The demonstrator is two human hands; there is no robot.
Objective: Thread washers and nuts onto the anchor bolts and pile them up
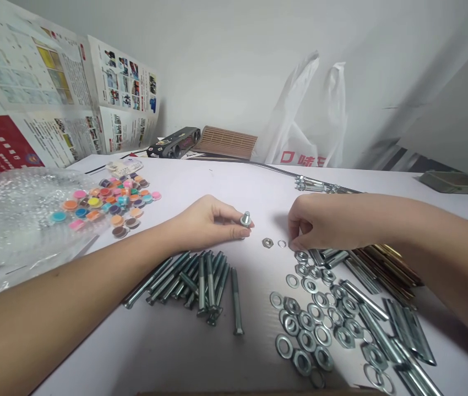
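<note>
Left hand (207, 223) pinches a bolt (246, 215) upright, metal ring (244, 223) around it; right hand (312, 220) is curled, fingertips nearly together, contents undeterminable, beside a loose thin washer (279, 243), which a careless brush could knock among the nuts (301, 270).

Silver bolt (246, 215), tip up through washer (245, 221), pinched in left hand (213, 225); hex nut (267, 242), thin ring (282, 243) flat beside right hand (306, 223).

The person's bare left hand (217, 223) hides most of the small silver metal bolt (246, 219); the bare right hand's (302, 223) fingertips maybe hide something.
</note>
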